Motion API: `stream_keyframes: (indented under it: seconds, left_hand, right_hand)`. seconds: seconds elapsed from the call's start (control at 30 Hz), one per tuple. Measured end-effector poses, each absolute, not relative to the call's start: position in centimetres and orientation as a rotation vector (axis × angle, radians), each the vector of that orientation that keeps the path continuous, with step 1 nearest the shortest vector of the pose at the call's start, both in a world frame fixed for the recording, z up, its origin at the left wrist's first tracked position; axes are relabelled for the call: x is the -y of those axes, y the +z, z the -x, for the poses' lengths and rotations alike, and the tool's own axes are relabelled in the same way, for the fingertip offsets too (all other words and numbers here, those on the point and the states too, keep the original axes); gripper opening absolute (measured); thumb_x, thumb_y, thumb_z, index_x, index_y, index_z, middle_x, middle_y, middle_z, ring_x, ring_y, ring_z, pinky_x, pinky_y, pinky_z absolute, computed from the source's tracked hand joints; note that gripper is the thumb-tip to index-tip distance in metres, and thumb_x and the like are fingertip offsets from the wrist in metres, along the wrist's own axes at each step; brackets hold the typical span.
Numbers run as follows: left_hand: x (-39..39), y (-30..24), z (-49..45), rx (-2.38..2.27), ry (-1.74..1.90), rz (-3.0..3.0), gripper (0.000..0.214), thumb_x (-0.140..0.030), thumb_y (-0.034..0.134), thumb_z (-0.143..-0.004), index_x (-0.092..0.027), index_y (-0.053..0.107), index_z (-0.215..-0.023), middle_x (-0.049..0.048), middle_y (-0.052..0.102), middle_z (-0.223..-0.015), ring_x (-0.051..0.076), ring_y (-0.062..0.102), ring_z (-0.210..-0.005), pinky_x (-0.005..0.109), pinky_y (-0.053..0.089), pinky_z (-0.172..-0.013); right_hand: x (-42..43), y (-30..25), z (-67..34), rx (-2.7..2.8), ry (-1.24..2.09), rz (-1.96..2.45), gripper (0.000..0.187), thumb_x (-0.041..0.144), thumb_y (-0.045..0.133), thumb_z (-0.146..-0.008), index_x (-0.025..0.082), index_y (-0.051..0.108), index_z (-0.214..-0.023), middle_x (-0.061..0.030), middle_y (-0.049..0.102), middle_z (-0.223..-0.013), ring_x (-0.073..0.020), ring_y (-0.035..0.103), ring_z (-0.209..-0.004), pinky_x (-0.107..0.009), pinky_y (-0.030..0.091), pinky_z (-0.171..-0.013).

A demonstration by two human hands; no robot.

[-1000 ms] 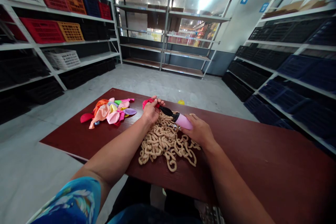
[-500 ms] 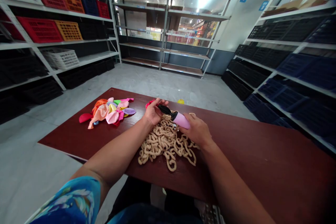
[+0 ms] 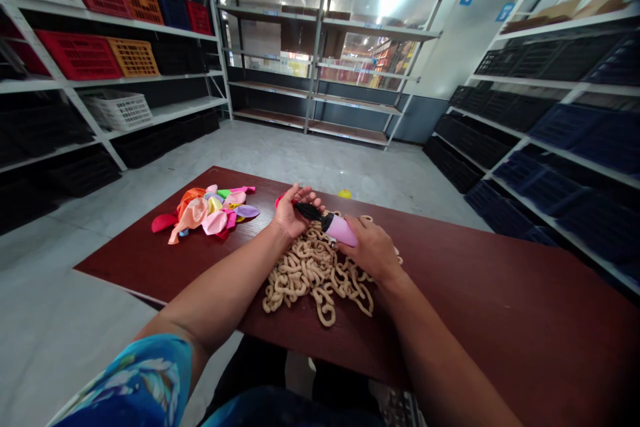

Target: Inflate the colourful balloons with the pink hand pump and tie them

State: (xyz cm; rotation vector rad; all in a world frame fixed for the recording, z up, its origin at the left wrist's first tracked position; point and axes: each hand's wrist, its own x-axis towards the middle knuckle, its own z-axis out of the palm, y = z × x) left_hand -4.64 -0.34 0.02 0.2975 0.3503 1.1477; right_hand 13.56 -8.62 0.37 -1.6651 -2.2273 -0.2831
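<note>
Right hand (image 3: 373, 247) wrapped firmly round a purple tool (image 3: 341, 230), its black nozzle (image 3: 311, 211) aimed left & lying into the palm of the left hand (image 3: 295, 209). Palm's turned up, fingers half curled; a bit of red balloon (image 3: 279, 201) peeks out by the thumb, but can't tell how tightly it's gripped, or if nozzle & balloon meet, b/c the hand hides it.

Step in hand, I'd say: fitting nozzle & red balloon together. Next move prob. calls for a steady right hand w/ the left fingers doing the fine work.

Pose: wrists close together, both forearms reaching over the worktop's (image 3: 465, 287) near edge, left one from the left, right one slanting in w/ back of hand up. All of it's above the far part of a heap of tan curls (image 3: 310, 267), which spreads toward the near edge.

Further out: loose pile of balloons (image 3: 200, 212), mixed colours, limp, near the worktop's far left corner. Yellow thing (image 3: 345, 193) at the far edge; can't tell if it's on top or beyond.
</note>
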Motion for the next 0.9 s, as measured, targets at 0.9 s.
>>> stream_keyframes:
  seconds: [0.9]
  left_hand:
    - [-0.5, 1.4, 5.3, -0.419, 1.408, -0.359, 0.055, -0.064, 0.031, -0.077, -0.018, 0.026, -0.049, -0.0008, 0.034, -0.046, 0.013, 0.043, -0.045, 0.033, 0.045, -0.053]
  right_hand:
    - [8.3, 0.8, -14.7, 2.207, -0.298, 1.914, 0.028, 0.039, 0.055, -0.073, 0.022, 0.049, -0.094, -0.0043, 0.058, -0.093, -0.0187, 0.052, -0.083, -0.027, 0.030, -0.063]
